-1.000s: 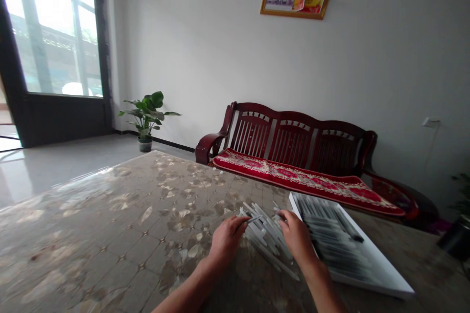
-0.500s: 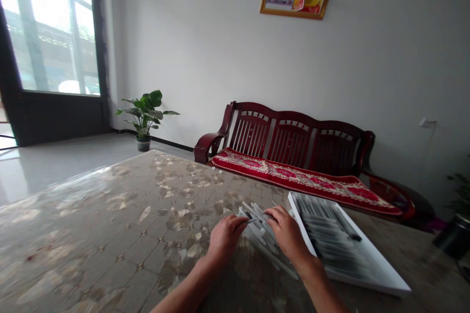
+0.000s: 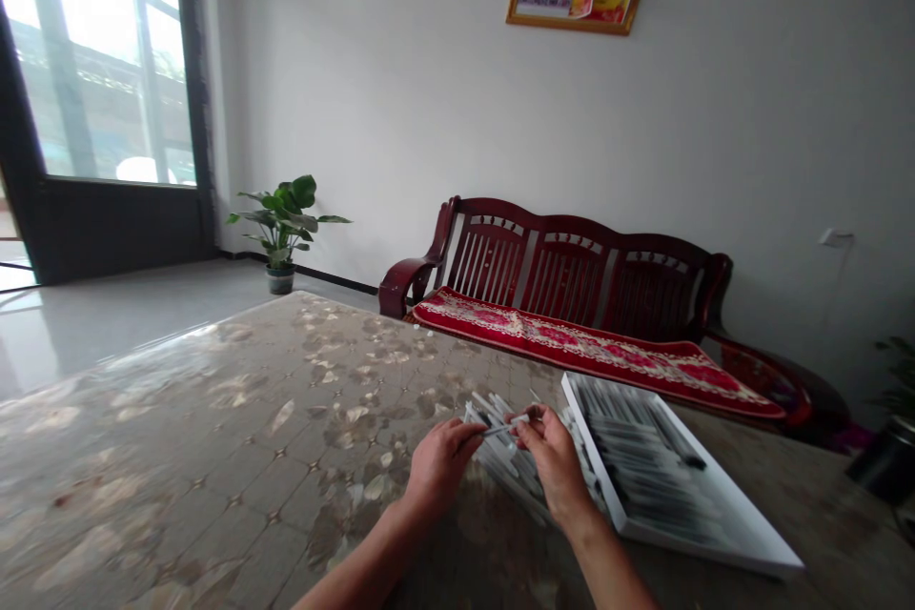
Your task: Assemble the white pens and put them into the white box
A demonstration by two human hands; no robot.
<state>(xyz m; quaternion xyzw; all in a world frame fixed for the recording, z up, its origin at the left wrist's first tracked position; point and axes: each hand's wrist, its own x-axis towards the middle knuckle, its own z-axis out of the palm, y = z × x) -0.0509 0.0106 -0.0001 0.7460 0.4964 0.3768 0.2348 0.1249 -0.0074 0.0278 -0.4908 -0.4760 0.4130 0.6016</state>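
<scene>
My left hand (image 3: 441, 467) and my right hand (image 3: 554, 462) hover close together over a loose heap of thin white rods (image 3: 515, 467) lying on the table. Between them one white rod with a dark end (image 3: 506, 428) is held crosswise, pinched in the fingertips of both hands. Just right of my right hand lies a white-rimmed tray (image 3: 664, 467), packed with rows of dark-tipped rods. The heap's lower part is hidden behind my right hand.
The table has a glossy clear cover over a floral tile pattern (image 3: 235, 438). Beyond its far edge stand a red-cushioned wooden bench (image 3: 572, 324) and a potted green plant (image 3: 282, 229). A dark pot (image 3: 890, 462) sits at the far right.
My right hand has turned and risen off the heap, its fingertips now closing on the rod's end with my left hand. The tray and heap stay about where they were.
</scene>
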